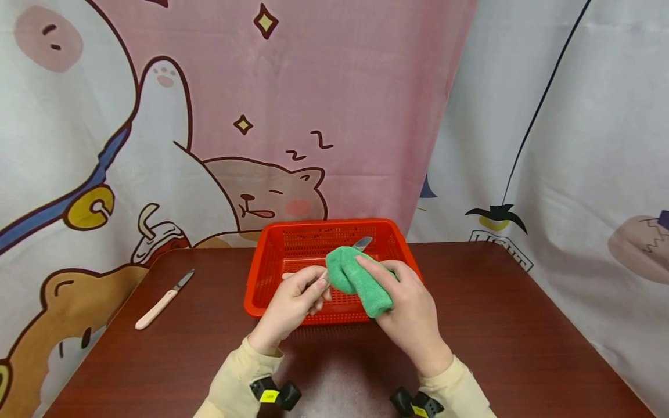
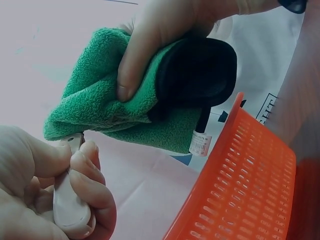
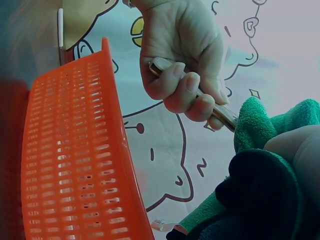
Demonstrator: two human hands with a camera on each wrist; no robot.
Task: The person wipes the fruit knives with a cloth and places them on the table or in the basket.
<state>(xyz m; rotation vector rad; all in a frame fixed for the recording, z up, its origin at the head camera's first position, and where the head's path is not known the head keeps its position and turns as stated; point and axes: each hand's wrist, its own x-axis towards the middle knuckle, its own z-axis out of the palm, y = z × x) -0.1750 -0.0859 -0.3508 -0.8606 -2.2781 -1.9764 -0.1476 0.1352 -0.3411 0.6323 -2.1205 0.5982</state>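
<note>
My left hand grips a small knife by its pale handle, fingers curled round it. In my right hand is a folded green towelling cloth, wrapped over the blade close to the handle. The blade's tip sticks out beyond the cloth's far side, above the basket. A dark inner side and a small white label show on the cloth in the left wrist view. Both hands are over the near part of a red plastic basket.
Another knife with a cream handle lies on the left of the dark brown table, blade pointing away. Behind the table hangs a printed curtain with cartoon animals. The basket has perforated walls and a raised rim.
</note>
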